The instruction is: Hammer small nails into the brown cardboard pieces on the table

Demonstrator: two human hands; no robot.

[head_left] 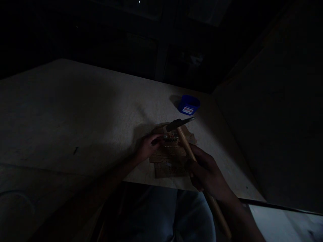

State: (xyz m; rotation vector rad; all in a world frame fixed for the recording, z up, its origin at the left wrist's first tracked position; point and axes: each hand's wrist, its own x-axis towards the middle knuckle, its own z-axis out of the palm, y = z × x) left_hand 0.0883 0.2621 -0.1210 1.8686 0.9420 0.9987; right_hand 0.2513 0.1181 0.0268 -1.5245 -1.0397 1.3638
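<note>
My right hand (205, 168) is wrapped round the wooden handle of a hammer (186, 146). The hammer's dark metal head, tapering to a thin end at the right, is raised over a stack of brown corrugated cardboard (161, 154) with torn edges. At the cardboard's left side is my left hand (148, 147), its thumb and fingers closed together near the printed patch on top. Whatever those fingertips pinch is too dark to make out. The hammer head and right hand hide part of the cardboard.
A blue plastic tub (188, 105) with a white label stands behind the cardboard on the pale table (101, 111). A small dark sliver (75, 150) lies at the left. A dark panel (277, 117) rises along the right side. The room is very dim.
</note>
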